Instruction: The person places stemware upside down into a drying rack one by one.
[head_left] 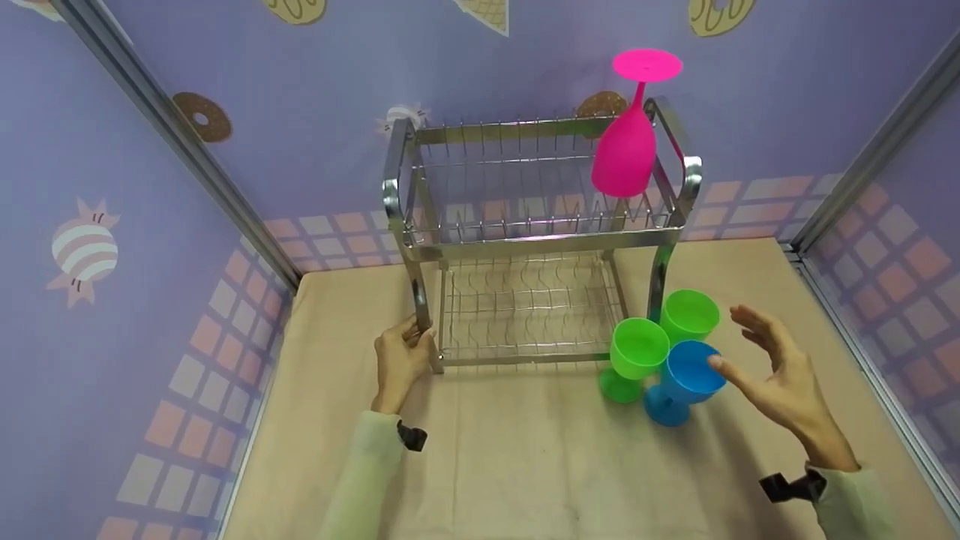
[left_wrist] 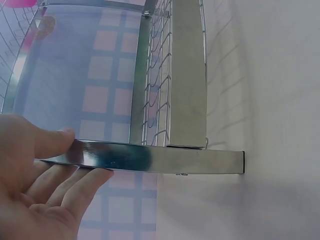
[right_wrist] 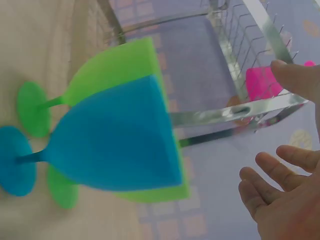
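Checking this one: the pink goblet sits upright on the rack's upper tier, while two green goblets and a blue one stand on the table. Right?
Not quite: the pink goblet sits upside down on the rack's upper tier, base uppermost, as the head view shows. The rest holds.

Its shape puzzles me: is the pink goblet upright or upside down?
Upside down: on the dish rack, the pink goblet has its foot above its bowl.

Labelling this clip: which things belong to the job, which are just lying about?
Likely the job:
two-tier metal dish rack, gripped by left hand
pink goblet, upside down on upper tier
blue goblet, near right hand
front green goblet
rear green goblet

Likely just surroundings:
beige tablecloth
printed backdrop
metal corner post
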